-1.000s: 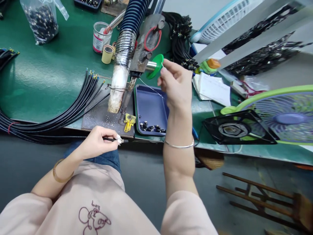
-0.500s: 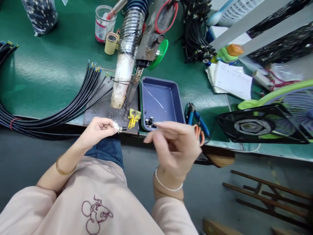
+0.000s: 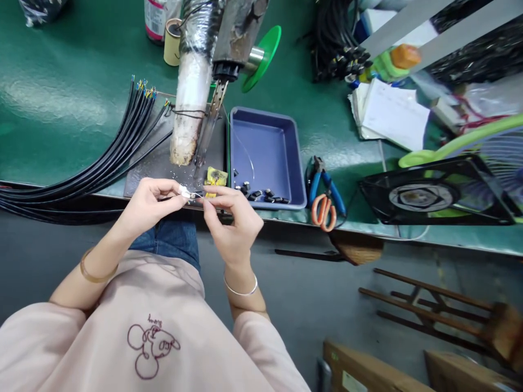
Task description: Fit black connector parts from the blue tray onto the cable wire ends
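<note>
My left hand (image 3: 157,201) pinches a small connector (image 3: 192,195) with something white around the fingertips, over the front edge of a dark plate (image 3: 137,173). Close on its right, my right hand (image 3: 231,218) has thumb and finger pressed together on a thin, light strand. A yellow clip (image 3: 216,176) lies behind my right fingertips, partly covered by them. Above the plate hang a foil-wrapped tube (image 3: 190,95) and a metal-tipped tool (image 3: 212,117). Black cables (image 3: 110,158) with bared coloured ends reach the plate from the left.
A blue tray (image 3: 265,147) holds several small black parts along its front side. Right of it lie blue-handled pliers (image 3: 333,193) and orange-handled scissors (image 3: 323,212). Papers (image 3: 394,114) and a black fan (image 3: 429,196) are farther right. A green spool (image 3: 267,57) stands behind the tray.
My right hand has moved left from in front of the tray to the connector, its fingers now closed together. The black parts in the tray now show. The view has shifted slightly.
</note>
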`<control>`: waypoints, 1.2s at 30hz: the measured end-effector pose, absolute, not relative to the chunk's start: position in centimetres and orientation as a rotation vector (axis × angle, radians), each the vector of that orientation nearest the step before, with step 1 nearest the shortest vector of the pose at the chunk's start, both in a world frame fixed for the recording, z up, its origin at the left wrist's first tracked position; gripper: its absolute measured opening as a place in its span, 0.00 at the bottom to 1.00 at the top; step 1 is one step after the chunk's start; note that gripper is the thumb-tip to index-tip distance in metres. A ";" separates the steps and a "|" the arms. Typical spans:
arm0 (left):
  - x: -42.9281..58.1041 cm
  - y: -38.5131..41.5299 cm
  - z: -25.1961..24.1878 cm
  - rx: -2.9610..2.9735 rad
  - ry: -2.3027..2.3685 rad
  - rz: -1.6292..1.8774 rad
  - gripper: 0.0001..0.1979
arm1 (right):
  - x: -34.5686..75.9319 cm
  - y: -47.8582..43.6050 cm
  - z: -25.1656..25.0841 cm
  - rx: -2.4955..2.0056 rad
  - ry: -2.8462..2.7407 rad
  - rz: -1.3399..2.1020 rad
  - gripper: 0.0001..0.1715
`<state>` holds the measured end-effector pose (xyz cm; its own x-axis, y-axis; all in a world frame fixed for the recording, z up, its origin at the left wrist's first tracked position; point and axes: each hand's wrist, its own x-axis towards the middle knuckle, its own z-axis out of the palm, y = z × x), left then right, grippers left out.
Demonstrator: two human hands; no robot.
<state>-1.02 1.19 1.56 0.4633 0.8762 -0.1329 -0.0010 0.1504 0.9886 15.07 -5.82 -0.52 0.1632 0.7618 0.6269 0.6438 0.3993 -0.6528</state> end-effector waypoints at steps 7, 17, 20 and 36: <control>-0.5 1.7 1.5 1.273 0.919 0.826 0.07 | 14.8 -4.8 -1.1 -1.247 -1.515 0.164 0.09; -0.1 2.4 1.2 1.287 0.982 0.867 0.08 | 14.8 -4.1 -1.0 -1.282 -1.512 0.141 0.08; -0.1 2.4 1.3 1.305 0.973 0.892 0.08 | 14.8 -4.0 -0.7 -1.290 -1.513 0.114 0.08; -0.1 2.4 1.1 1.304 0.935 0.905 0.07 | 14.4 -4.0 -0.3 -1.299 -1.579 -0.045 0.08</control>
